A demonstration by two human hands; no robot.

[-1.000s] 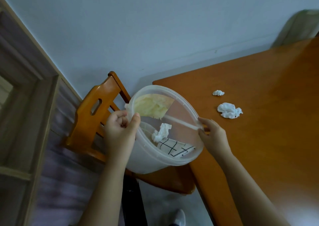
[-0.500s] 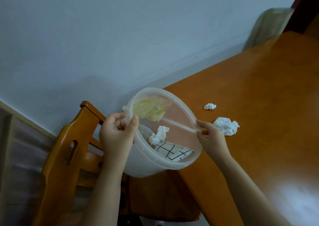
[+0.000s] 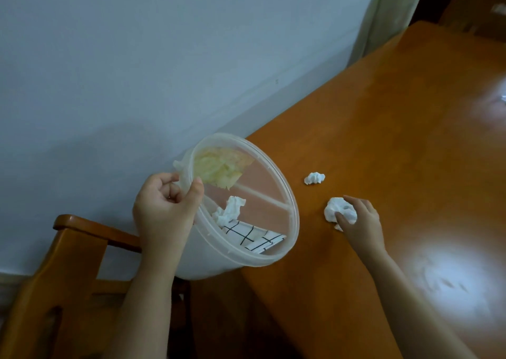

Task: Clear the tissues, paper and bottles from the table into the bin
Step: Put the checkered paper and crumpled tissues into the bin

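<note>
A translucent white plastic bin (image 3: 293,208) is held tilted at the left edge of the orange wooden table (image 3: 397,128), its mouth facing me. My left hand (image 3: 167,210) grips its rim on the left side. Inside lie a crumpled white tissue (image 3: 230,212), a grid-patterned paper (image 3: 254,238) and a yellowish wad (image 3: 216,167). My right hand (image 3: 358,219) rests on the table with its fingers closed around a large crumpled tissue (image 3: 338,210). A smaller crumpled tissue (image 3: 314,178) lies on the table just beyond it.
A wooden chair (image 3: 71,271) stands below and left of the bin, against the pale wall. A light curtain or cloth (image 3: 383,16) hangs at the table's far end. Bright glare patches sit on the table at right.
My right hand has let go of the bin's rim and moved right onto the large tissue. The left hand alone now holds the bin. The view has shifted toward the table.
</note>
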